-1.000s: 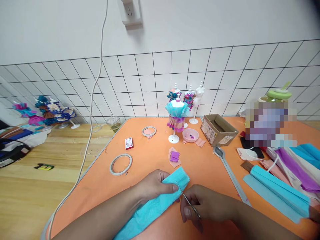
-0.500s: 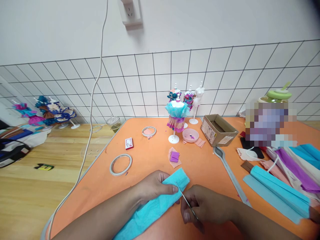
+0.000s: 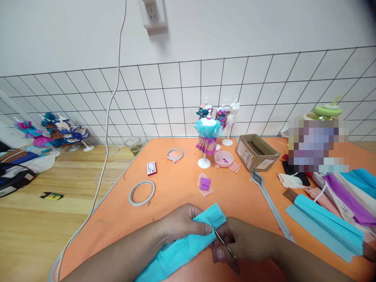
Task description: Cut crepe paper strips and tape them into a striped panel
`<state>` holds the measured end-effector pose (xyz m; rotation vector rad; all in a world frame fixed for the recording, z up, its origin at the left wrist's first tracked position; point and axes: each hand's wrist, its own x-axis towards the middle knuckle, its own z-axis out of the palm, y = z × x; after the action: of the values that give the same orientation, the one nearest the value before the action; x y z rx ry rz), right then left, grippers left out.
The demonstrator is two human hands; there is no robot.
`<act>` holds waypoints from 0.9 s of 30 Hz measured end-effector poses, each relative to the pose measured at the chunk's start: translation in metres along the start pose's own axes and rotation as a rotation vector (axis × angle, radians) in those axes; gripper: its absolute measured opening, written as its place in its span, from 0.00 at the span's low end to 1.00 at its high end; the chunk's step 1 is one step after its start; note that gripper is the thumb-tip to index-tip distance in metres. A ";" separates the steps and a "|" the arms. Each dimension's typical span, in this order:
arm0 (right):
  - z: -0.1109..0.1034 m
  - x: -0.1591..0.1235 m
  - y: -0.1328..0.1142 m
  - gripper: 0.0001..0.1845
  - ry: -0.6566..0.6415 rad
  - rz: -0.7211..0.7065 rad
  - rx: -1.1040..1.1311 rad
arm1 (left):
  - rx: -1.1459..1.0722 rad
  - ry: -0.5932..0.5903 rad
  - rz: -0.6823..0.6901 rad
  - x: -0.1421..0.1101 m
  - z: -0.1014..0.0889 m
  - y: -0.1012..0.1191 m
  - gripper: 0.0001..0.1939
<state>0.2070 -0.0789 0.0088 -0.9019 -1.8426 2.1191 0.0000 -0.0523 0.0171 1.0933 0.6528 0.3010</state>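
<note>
Currently near centre: blue paper (image 3: 173,254), pinched in left hand (image 3: 185,224); scissors (image 3: 225,246), grasped in right hand (image 3: 239,239), blade (image 3: 216,232) lying over paper beside left thumb (image 3: 204,228), which risks a nick if paper slips.

- Bright, soft indoor light from where I stand, the tiles (image 3: 176,109) cleanest, the wall (image 3: 235,31) above them greyer.
- The lamp is out of view; a faint shadow under the socket (image 3: 152,13) suggests light from above.
- Towards the near side the worktop (image 3: 176,188) dims, darkest below the right grip (image 3: 235,239).
- A thin, pale gleam runs along the scissors (image 3: 222,239).
- Tile lines lean and stretch towards both sides.
- The top right corner falls into darkness.
- Coarse blocks blot out most of the jar (image 3: 326,111).
- The middle looks sharp; the far-left figures (image 3: 70,131) are softer.
</note>
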 end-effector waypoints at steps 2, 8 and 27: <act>0.000 0.001 -0.003 0.11 0.003 0.013 -0.020 | -0.005 0.021 -0.004 0.000 -0.001 -0.001 0.18; -0.002 0.003 -0.002 0.08 0.050 0.018 -0.011 | -0.051 0.081 -0.017 0.001 -0.008 0.001 0.23; 0.000 0.004 0.003 0.09 0.092 0.039 -0.042 | 0.379 0.140 0.111 0.002 -0.009 0.002 0.26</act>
<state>0.2046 -0.0770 0.0048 -1.0352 -1.8456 2.0319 -0.0044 -0.0437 0.0154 1.4842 0.7954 0.3610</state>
